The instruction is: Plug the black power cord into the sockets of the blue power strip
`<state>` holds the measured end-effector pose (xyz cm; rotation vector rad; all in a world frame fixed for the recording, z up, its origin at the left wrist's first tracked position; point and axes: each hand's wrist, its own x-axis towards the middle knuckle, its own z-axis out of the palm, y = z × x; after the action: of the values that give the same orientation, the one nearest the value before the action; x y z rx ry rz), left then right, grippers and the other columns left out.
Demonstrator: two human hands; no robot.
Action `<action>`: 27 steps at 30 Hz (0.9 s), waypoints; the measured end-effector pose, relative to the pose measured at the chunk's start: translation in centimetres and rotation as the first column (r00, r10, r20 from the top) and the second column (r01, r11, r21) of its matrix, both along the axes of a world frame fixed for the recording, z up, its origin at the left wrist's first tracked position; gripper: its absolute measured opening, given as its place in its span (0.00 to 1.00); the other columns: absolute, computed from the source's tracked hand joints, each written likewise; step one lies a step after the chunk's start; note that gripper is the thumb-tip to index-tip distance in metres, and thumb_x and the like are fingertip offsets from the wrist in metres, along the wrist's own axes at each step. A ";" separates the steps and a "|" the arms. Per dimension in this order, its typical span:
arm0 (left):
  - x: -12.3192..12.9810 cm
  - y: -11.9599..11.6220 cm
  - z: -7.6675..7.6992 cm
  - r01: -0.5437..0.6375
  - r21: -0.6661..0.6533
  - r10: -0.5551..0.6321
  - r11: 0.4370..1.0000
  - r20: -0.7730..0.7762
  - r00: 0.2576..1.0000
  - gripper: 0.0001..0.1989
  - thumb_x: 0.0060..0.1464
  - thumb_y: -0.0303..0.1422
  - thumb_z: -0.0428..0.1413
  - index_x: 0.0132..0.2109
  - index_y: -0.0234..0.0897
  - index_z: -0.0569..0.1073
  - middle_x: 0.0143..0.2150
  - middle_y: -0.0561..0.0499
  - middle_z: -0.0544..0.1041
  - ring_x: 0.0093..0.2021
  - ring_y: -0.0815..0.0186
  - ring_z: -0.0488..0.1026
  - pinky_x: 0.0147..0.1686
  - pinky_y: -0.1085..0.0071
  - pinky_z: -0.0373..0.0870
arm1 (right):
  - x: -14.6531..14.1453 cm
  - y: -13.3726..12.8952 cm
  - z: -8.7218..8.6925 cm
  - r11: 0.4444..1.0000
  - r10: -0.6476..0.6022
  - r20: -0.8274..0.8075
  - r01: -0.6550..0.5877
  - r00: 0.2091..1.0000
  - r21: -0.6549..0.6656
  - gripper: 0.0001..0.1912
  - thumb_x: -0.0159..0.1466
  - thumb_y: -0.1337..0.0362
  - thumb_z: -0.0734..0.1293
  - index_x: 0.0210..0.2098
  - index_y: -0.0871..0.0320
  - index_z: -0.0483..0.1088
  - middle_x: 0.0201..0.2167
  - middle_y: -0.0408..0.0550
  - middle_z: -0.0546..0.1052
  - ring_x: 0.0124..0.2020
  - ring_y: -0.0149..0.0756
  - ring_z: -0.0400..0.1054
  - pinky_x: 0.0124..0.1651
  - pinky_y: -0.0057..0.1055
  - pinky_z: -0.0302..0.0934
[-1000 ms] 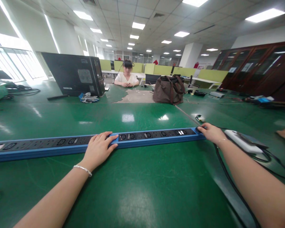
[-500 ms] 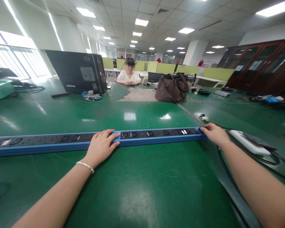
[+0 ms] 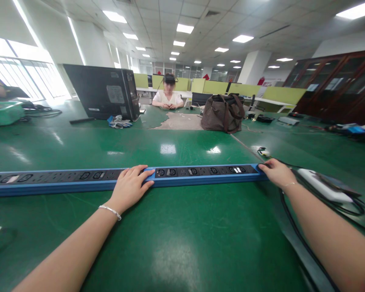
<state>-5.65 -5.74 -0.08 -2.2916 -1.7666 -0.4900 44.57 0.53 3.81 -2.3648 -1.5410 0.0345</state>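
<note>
A long blue power strip [image 3: 188,183] with a black socket face lies across the green table, its left end out of frame. My left hand [image 3: 132,184] is laid over its middle, fingers across the top and thumb by the near edge, gripping it. At the strip's right end my right hand [image 3: 276,172] pinches the tip; the fingers' undersides are hidden. Two small white labels [image 3: 237,170] show near that end. A bracelet [image 3: 110,211] circles my left wrist.
Beyond the strip stand a black computer case [image 3: 106,91], gloves [image 3: 119,121] and a brown bag [image 3: 222,113]. A person [image 3: 167,97] sits across the table. To the right lie a white box [image 3: 324,185] and black cables [image 3: 295,227]. A green basket [image 3: 6,113] is at far left.
The view has turned slightly left, so most things appear a little further right. Both hands keep their places on the power strip.
</note>
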 end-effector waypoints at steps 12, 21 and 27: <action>0.1 -0.1 0.2 0.003 0.001 -0.003 1.000 -0.013 1.000 0.20 0.58 0.45 0.45 0.55 0.49 0.67 0.58 0.49 0.67 0.56 0.58 0.63 0.56 0.57 0.54 | -1.0 -0.3 0.8 0.988 -0.098 0.084 0.107 0.992 -0.115 0.28 0.59 0.44 0.55 0.48 0.58 0.64 0.45 0.61 0.73 0.46 0.50 0.66 0.41 0.36 0.57; 0.1 0.0 0.0 0.005 0.006 -0.005 1.000 -0.002 1.000 0.20 0.57 0.45 0.46 0.55 0.50 0.68 0.58 0.49 0.67 0.56 0.58 0.63 0.56 0.57 0.54 | -1.0 0.1 1.3 0.979 -0.039 0.172 0.072 0.984 -0.191 0.26 0.60 0.45 0.52 0.46 0.57 0.63 0.45 0.64 0.72 0.45 0.52 0.67 0.40 0.38 0.57; 0.0 0.0 -0.1 0.009 0.008 -0.010 1.000 0.018 1.000 0.20 0.57 0.45 0.46 0.54 0.50 0.68 0.58 0.49 0.67 0.56 0.58 0.64 0.56 0.56 0.54 | -0.7 0.3 1.0 0.982 -0.030 0.133 0.053 0.991 -0.179 0.25 0.60 0.46 0.52 0.45 0.56 0.64 0.46 0.62 0.72 0.46 0.53 0.66 0.41 0.40 0.57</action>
<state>-5.65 -5.76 -0.13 -2.2984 -1.7594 -0.5196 43.92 0.79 4.79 -2.5875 -1.6088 0.0132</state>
